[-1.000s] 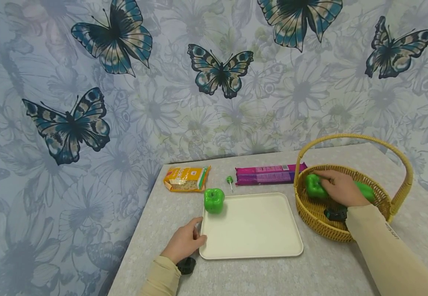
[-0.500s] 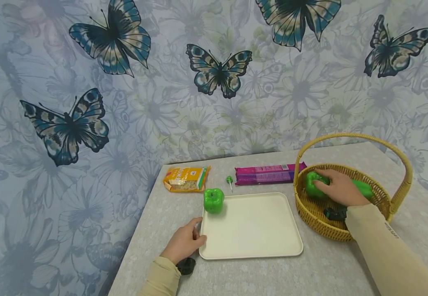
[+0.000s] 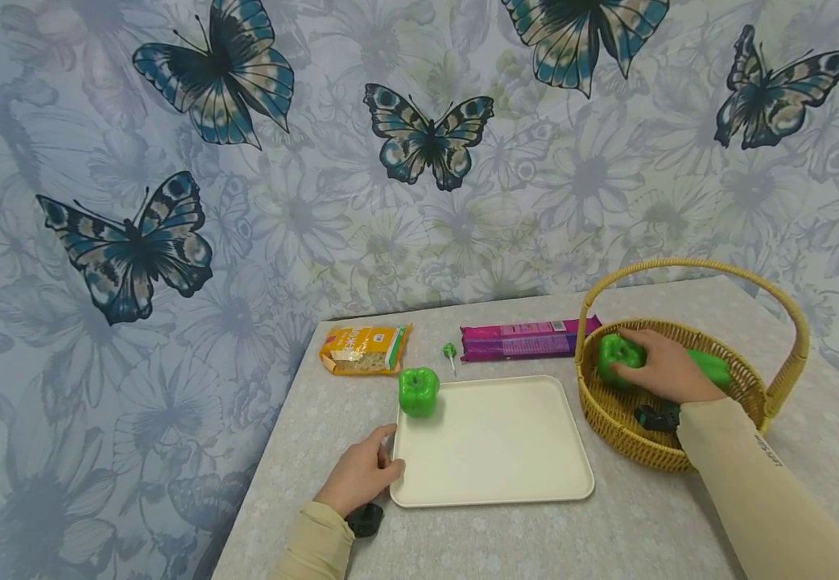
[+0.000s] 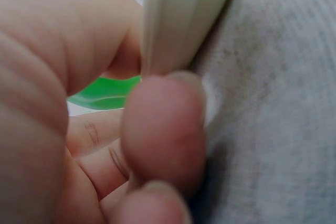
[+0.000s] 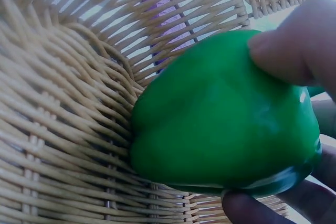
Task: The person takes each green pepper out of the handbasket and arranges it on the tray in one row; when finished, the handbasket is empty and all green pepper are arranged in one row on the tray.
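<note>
My right hand (image 3: 669,366) reaches into the wicker basket (image 3: 630,459) and grips a green bell pepper (image 3: 618,358). In the right wrist view the thumb lies on one side of this bell pepper (image 5: 210,114) and fingertips on the other, close to the woven wall. Behind the hand a longer green thing (image 3: 712,368) lies partly hidden in the basket. My left hand (image 3: 357,475) pinches the left edge of the cream tray (image 3: 492,451); the left wrist view has the tray's rim (image 4: 178,19) between thumb and finger. Another green bell pepper (image 3: 418,393) sits at the tray's far left corner.
Behind the tray lie an orange food bag (image 3: 365,350), a green lollipop (image 3: 450,352) and a long purple packet (image 3: 521,341). The basket's tall handle (image 3: 695,263) arches over the right hand. A butterfly-patterned wall covering (image 3: 419,234) stands behind the table (image 3: 303,419).
My right thumb has slid lower around the bell pepper in the basket, and the pepper has turned slightly. The left hand and tray have stayed in place.
</note>
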Tool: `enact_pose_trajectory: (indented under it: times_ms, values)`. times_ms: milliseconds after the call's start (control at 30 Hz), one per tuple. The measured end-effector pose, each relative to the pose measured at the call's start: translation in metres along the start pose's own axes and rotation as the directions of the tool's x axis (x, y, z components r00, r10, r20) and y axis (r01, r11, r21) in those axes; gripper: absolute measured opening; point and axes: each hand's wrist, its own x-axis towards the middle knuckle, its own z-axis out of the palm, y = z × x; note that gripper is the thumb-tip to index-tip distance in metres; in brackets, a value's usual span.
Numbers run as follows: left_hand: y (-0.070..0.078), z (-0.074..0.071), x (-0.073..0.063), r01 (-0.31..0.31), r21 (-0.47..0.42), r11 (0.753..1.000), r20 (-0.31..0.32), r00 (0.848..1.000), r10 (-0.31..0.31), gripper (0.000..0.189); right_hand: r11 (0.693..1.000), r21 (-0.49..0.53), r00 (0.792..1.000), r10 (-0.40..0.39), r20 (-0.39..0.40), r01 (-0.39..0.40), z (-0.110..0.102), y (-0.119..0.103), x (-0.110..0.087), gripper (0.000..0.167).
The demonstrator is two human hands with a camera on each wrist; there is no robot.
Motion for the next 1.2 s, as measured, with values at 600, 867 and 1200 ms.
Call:
enact_pose_trajectory:
  times_ms: [600,867,1200]
  values:
    - [0.0009,-0.0027,-0.0016,0.006,0.009,1.000,0.007,1.000,-0.006,0.065,1.000,-0.023,0.999,0.004,-0.039,-0.005,0.0043,-0.0010,-0.0008,0.080]
    - [0.0002,-0.0009,-0.0022,-0.016,0.002,1.000,-0.004,1.000,0.016,0.064,1.000,-0.025,0.999,0.004,-0.042,-0.006,0.0026,-0.0019,-0.0001,0.080]
    - [-0.0017,-0.0003,-0.0008,-0.012,-0.004,1.000,-0.004,1.000,0.012,0.065,1.000,-0.025,0.999,-0.001,-0.055,0.000,-0.0004,-0.0066,0.0029,0.083]
